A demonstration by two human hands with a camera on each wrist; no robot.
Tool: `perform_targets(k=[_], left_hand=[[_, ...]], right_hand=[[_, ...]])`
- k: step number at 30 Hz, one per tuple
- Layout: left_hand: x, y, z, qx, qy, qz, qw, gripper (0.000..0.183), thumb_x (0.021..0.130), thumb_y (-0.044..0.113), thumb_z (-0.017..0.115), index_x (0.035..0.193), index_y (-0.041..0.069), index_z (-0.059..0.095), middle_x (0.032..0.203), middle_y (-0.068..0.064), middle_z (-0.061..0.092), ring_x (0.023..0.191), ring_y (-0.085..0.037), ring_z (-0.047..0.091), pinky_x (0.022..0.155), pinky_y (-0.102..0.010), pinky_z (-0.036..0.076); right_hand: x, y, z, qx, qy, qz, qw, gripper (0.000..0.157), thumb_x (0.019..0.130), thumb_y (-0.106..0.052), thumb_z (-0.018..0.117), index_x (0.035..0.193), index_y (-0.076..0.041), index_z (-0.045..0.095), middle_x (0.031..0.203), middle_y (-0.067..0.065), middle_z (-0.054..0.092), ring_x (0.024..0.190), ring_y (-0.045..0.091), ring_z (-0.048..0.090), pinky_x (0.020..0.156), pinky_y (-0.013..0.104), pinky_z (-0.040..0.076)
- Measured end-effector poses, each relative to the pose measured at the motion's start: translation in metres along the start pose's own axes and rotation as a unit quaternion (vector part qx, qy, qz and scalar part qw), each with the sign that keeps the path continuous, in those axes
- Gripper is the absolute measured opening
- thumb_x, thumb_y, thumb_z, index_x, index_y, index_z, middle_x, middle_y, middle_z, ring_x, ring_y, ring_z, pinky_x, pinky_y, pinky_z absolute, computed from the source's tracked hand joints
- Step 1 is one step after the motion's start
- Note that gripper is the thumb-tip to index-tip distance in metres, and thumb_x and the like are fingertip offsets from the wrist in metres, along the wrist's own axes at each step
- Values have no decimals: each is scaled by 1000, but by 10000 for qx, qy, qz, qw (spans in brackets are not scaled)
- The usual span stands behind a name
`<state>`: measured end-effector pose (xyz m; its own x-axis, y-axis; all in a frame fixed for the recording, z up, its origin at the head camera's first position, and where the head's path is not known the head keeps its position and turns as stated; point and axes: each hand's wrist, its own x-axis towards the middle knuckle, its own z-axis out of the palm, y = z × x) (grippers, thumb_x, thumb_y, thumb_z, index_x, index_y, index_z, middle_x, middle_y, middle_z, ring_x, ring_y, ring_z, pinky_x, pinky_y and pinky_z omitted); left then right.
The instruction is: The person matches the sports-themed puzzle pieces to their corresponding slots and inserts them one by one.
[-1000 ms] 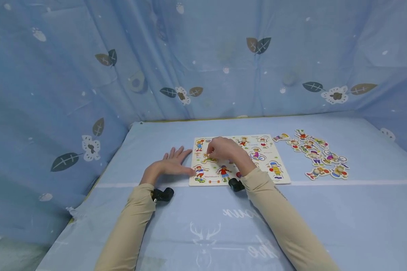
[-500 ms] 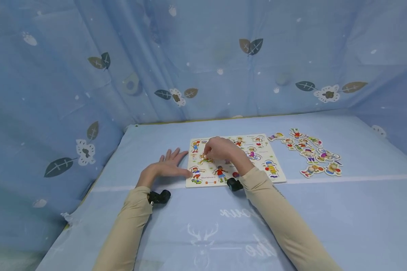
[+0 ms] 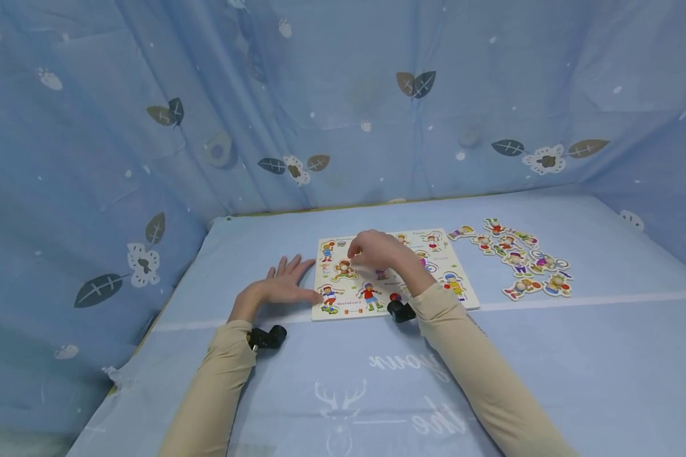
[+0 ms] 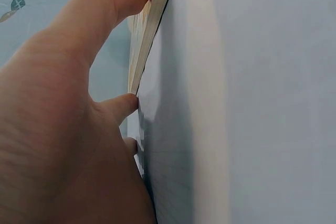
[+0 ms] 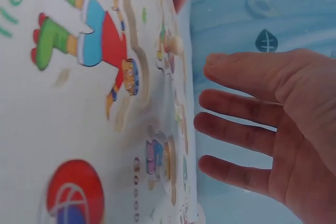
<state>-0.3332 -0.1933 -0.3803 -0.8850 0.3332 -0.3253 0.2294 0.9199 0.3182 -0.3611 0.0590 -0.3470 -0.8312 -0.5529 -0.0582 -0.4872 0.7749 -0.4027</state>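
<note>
A white puzzle board (image 3: 351, 293) printed with children doing sports lies on the table. My left hand (image 3: 277, 289) is spread at its left side, with the thumb on the board's edge (image 4: 149, 30) in the left wrist view. My right hand (image 3: 380, 252) hovers over the board's middle. In the right wrist view its fingers (image 5: 239, 134) are apart from the board and hold nothing. The running-child piece (image 3: 345, 271) sits on the board just left of that hand; a small wooden knob (image 5: 175, 45) stands up from the board. My right hand hides part of the pictures.
Several loose figure pieces (image 3: 516, 259) lie in a cluster to the right of the board. A blue patterned cloth (image 3: 331, 362) covers the table, and a blue curtain (image 3: 354, 127) hangs behind and at the sides.
My right hand has let go of the running-child piece and moved slightly right and up from it. The left hand stays at the board's edge. The head view has shifted a little.
</note>
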Motion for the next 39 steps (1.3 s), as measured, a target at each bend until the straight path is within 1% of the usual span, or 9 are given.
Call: perform_targets(k=[6,12,16,19,23,26,31,36,39], left_hand=[[-3,0,1,-11,9,-56,10000,108,77,70,62,160,22,14,166,-16,-4,150,-42,-13,119,-63,-3],[-3,-1,2,10,50,-55,10000,107,78,69,62,160,21,14,166,-16,-3,150,-42,-12,119,-63,-2],[-3,-2,2,12,54,-64,10000,107,77,70,62,160,22,14,166,-15,-2,150,-42,-12,119,-63,-2],[-3,-2,2,22,60,-58,10000,107,77,69,62,160,22,14,166,-15,-3,150,-42,-12,119,-63,-2],[-3,-3,2,21,69,-31,10000,107,78,69,62,160,22,14,166,-16,-4,150,-42,-13,119,-62,-3],[-3,-3,1,-9,85,-12,10000,107,78,69,62,160,22,14,166,-16,-4,150,-42,-13,119,-62,-3],[-4,-1,1,-54,108,1,9999,107,78,69,63,160,22,14,166,-15,-3,150,-42,-13,119,-62,-3],[-5,1,1,-73,92,-8,9999,107,77,69,63,160,22,15,167,-15,-3,150,-41,-12,119,-61,-2],[-5,3,1,-64,83,-10,9999,107,77,69,63,160,22,15,167,-14,-3,150,-41,-12,119,-61,-1]], right_hand=[[-4,4,-7,366,138,-22,9992,30,99,-21,60,123,-7,69,122,8,68,113,25,62,96,41,51],[-8,15,-13,395,359,52,9986,28,98,-20,60,121,-6,70,120,9,69,108,24,63,93,40,52],[-11,23,-19,487,498,146,9975,30,99,-20,60,122,-4,69,120,11,69,109,27,63,93,43,52],[-15,30,-24,589,605,248,9961,32,99,-22,60,124,-4,68,120,12,69,110,28,64,93,44,52],[-21,40,-30,684,752,372,9941,34,100,-24,59,126,-4,67,121,13,69,107,29,65,90,45,53],[-26,46,-35,742,852,432,9927,36,100,-25,58,127,-3,65,122,14,68,108,30,64,91,47,52],[-31,58,-39,886,1009,520,9896,37,101,-27,56,129,-3,64,125,16,65,114,32,61,96,49,50],[-38,76,-43,1087,1226,532,9850,40,103,-30,52,132,-4,62,129,17,63,118,34,59,98,51,48],[-42,89,-45,1088,1377,593,9827,40,104,-32,51,132,-5,61,130,18,63,119,35,58,98,52,47]])
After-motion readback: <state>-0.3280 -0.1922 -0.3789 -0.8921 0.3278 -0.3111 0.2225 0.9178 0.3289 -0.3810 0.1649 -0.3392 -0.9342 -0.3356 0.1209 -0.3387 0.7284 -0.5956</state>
